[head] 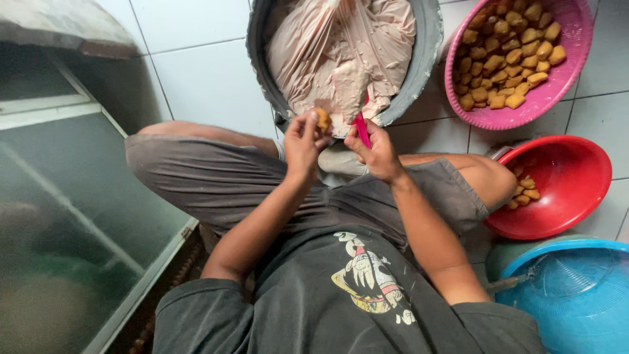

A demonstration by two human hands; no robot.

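Head view, left hand (pixel 303 141) pinching puff (pixel 322 118), raised

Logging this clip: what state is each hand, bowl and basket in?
left hand: shut on a fried tofu piece
right hand: shut on a pink tool
grey basin: holds a bag of pale paste
pink basket: heaped with tofu
red bowl: nearly empty
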